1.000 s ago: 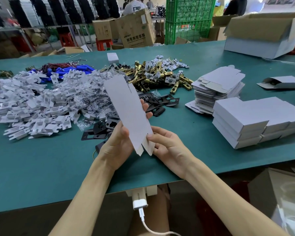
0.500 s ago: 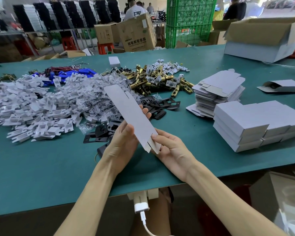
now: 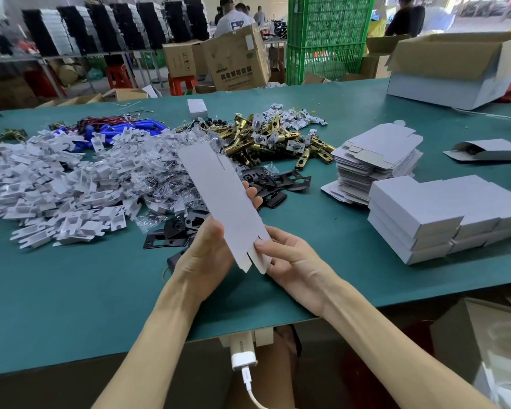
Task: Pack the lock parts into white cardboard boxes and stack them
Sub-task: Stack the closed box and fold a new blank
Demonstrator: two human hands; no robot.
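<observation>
Flat white box blank [image 3: 219, 196] held tilted above the table's [image 3: 71, 290] near middle, left hand [image 3: 207, 255] gripping its left edge, right hand [image 3: 292, 261] pinching the near flaps; best squeeze both long edges inward to pop it square before tucking.

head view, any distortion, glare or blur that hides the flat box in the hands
Head view: wide-angle bending curves the table edges; daylight at top right is blown out; the flat box blank, gripped by the left hand and right hand, is sharp and evenly lit; the bottom right corner looks soft.
</observation>
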